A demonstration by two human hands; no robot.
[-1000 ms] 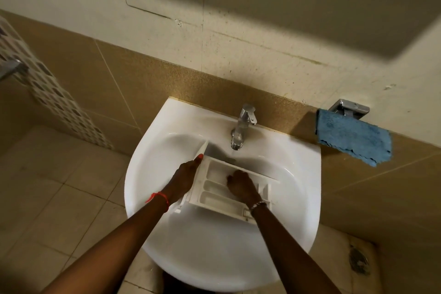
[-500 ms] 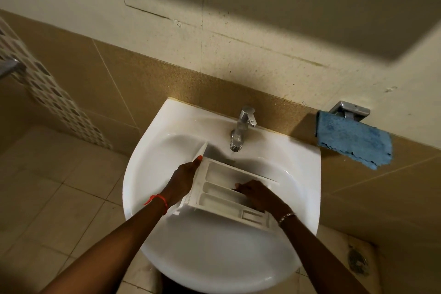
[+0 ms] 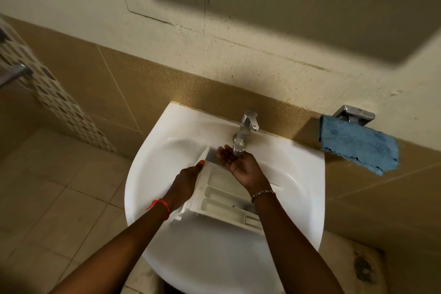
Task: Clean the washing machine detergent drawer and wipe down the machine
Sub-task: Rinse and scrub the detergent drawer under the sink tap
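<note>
Head view, looking down on a white sink (image 3: 143, 174) fixed to a tan tiled wall.

- Detergent drawer (image 3: 222, 196): white plastic, sitting inside the basin at its centre, compartments facing up, tilted against the bowl.
- Left hand (image 3: 188, 181): at the drawer's 9 o'clock edge, fingers curled round that side, thumb laid along the raised end panel. Red thread (image 3: 162, 205) round the wrist.
- Right hand (image 3: 238, 162): off the drawer, at its 12 o'clock, palm up and fingers loosely spread, cupped right under the spout of the chrome tap (image 3: 245, 131). It holds nothing. Water may be running onto the palm; the view is too dim to be sure. Beaded bracelet (image 3: 262, 193) on the wrist.
- Blue cloth (image 3: 358, 145): at 3 o'clock of the tap, well apart from the basin, draped over a chrome wall holder (image 3: 355, 113).
- Floor drain (image 3: 364, 267): at 5 o'clock of the sink, in the tiles.
</note>
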